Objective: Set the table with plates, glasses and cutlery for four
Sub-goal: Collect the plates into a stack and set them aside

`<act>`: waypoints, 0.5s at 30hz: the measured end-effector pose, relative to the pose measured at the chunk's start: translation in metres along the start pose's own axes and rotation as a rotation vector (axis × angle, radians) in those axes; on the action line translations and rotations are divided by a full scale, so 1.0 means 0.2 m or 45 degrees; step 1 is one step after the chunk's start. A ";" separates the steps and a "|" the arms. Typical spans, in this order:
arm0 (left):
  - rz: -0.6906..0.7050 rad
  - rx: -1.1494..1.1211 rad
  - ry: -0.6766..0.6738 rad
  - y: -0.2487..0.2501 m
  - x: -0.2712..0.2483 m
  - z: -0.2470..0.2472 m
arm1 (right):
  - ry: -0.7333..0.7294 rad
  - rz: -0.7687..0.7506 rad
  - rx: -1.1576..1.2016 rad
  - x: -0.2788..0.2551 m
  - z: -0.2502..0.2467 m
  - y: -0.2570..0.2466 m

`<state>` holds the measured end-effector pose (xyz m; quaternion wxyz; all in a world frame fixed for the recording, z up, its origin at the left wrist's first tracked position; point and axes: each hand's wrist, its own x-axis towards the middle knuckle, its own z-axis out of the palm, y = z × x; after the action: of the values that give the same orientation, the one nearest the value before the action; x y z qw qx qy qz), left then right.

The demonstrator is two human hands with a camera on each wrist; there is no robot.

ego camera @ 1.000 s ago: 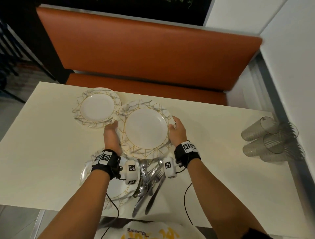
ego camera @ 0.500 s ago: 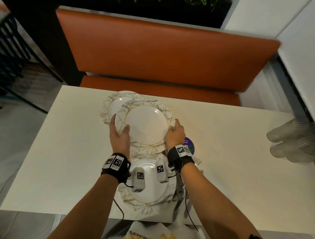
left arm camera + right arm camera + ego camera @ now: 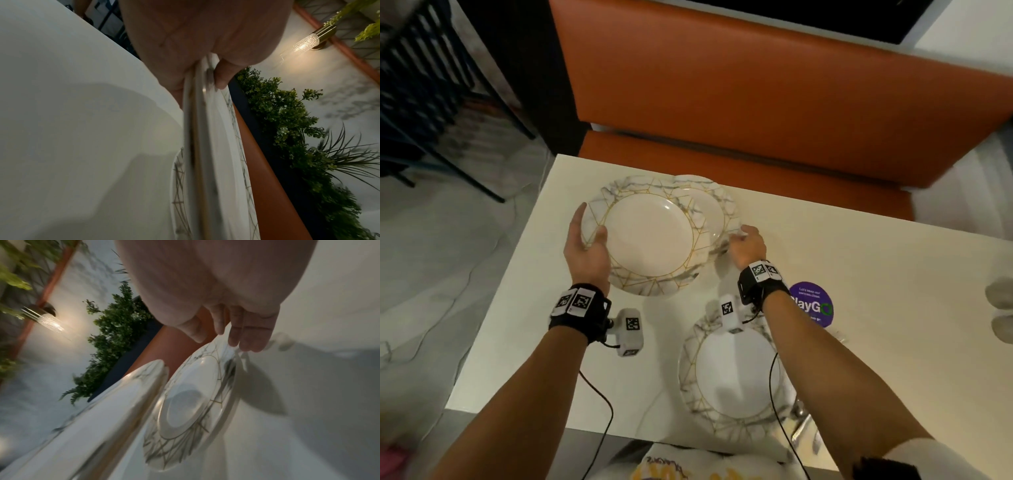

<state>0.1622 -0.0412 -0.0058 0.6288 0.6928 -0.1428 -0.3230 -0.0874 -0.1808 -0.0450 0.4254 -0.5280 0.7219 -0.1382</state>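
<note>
My left hand (image 3: 585, 246) grips the left rim of a marble-and-gold plate (image 3: 650, 236), thumb on top, holding it tilted just above the cream table (image 3: 517, 325). In the left wrist view its edge (image 3: 205, 146) is blurred; one plate or two stacked, I cannot tell. It overlaps a second plate (image 3: 719, 205) lying flat at the far side. My right hand (image 3: 744, 240) is off the held plate, and its straight fingers (image 3: 246, 337) touch the lying plate's rim (image 3: 224, 353). A third plate (image 3: 736, 380) lies near the front edge under my right forearm.
Cutlery (image 3: 803, 421) peeks out by the front edge, mostly hidden by my right arm. Clear glasses (image 3: 1000, 308) lie at the right edge of view. A purple round sticker (image 3: 811, 305) is on the table. An orange bench (image 3: 756, 102) runs along the far side.
The held plate has moved left and now covers much of the far plate. My right hand has let go of it and dropped to the far plate's rim. The left hand still grips.
</note>
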 end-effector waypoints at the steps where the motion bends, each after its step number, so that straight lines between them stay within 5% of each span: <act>1: 0.007 0.000 -0.011 0.00 0.02 -0.01 | -0.002 0.063 0.017 0.03 0.02 0.00; 6: 0.025 0.063 -0.049 0.00 0.07 -0.03 | -0.051 0.303 0.178 0.18 0.10 0.01; 15: 0.027 0.039 -0.045 0.00 0.10 -0.02 | 0.113 0.181 0.207 0.20 -0.08 0.13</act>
<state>0.1801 -0.0514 -0.0105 0.6190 0.6948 -0.1661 -0.3262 -0.1193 -0.2092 -0.0707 0.4432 -0.4326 0.7620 -0.1891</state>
